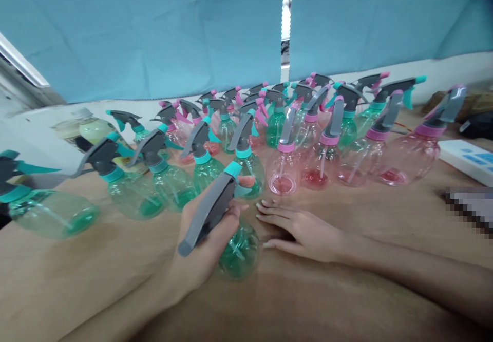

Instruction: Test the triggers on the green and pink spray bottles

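Observation:
My left hand [204, 239] is wrapped round the neck of a green spray bottle [239, 254] near the front of the table. Its grey trigger head with a teal nozzle rises above my fingers, and the clear green body shows below them. To the right of that bottle, my right hand [300, 229] lies flat on the wooden table [327, 301], fingers stretched out and holding nothing. Just beyond my hands stand a green spray bottle [248, 170] and a pink spray bottle [284, 175], both upright.
Several more green spray bottles [134, 193] stand on the left and pink ones [408, 157] on the right, with mixed rows behind. A white box with blue marks [468, 157] and a blurred-out flat object [472, 206] lie at the right. A blue sheet [173, 34] hangs behind.

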The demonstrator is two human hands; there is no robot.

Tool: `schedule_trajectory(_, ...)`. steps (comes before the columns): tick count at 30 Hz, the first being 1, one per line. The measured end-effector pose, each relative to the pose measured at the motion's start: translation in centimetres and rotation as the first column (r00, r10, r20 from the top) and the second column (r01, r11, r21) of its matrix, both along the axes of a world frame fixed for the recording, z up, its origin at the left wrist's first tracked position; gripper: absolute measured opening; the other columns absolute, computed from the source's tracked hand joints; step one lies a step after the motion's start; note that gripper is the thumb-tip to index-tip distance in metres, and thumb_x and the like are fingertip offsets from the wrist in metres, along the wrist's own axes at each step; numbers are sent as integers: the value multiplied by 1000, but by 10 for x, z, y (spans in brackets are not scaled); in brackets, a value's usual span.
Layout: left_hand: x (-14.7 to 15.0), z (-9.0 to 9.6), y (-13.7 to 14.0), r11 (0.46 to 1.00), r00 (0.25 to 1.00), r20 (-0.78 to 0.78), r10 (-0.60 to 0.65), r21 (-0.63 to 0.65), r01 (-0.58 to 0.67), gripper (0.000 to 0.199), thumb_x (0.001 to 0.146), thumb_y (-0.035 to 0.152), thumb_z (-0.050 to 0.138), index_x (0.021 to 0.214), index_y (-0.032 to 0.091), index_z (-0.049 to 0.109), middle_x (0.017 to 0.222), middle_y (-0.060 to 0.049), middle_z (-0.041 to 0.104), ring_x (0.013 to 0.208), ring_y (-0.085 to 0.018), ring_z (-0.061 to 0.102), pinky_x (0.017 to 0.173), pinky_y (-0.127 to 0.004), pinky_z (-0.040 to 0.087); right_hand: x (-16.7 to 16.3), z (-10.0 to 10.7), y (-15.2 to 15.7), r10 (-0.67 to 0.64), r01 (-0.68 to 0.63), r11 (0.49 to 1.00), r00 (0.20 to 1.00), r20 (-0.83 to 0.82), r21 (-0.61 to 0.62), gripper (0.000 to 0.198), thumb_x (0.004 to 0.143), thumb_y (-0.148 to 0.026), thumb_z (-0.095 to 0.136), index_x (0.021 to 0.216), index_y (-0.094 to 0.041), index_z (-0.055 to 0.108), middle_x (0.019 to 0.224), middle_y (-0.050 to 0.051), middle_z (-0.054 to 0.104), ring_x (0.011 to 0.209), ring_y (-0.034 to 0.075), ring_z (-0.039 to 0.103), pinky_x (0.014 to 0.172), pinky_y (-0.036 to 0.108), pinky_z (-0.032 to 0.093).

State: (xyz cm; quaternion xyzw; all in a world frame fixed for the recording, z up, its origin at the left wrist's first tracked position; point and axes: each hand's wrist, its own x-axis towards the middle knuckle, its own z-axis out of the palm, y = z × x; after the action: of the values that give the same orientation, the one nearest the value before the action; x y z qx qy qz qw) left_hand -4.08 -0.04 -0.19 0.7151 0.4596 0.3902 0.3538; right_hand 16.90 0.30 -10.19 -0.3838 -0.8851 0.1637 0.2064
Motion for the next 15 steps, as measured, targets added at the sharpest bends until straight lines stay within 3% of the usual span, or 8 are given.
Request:
schedule_trajectory(2,1,1,-2,999,999,11,37,6,-38,25,77,27,57,100,26,66,72,2,64,69,-18,63,64,-29,52,0,0,0,-3,3,1000,1000,8,1,63,94,-51,50,142,-11,46,149,12,41,139,25,37,114,43,33)
schedule_trajectory(5,1,-1,-2,999,999,13,50,-2,-50,18,76,26,58,92,24,65,61,5,54,54,-14,53,54,-26,46,0,0,0,-7,7,1000,1000,7,-3,65,94,-51,50,143,-9,43,148,13,42,138,25,37,114,42,33)
schedule_trajectory(8,1,-3,-2,998,998,17,56,-14,-56,11,76,26,58,85,23,63,62,5,52,54,-13,49,53,-26,43,0,0,0,-6,6,1000,1000,-3,-5,66,94,-51,51,144,-9,43,147,14,44,138,26,39,114,42,34)
schedule_trajectory(15,2,-4,-1,999,998,31,52,11,-52,13,78,26,58,90,25,62,63,4,55,57,-16,54,54,-28,47,0,0,0,-7,7,1000,1000,-20,-15,66,94,-51,52,144,-9,42,147,14,44,138,26,38,114,43,33)
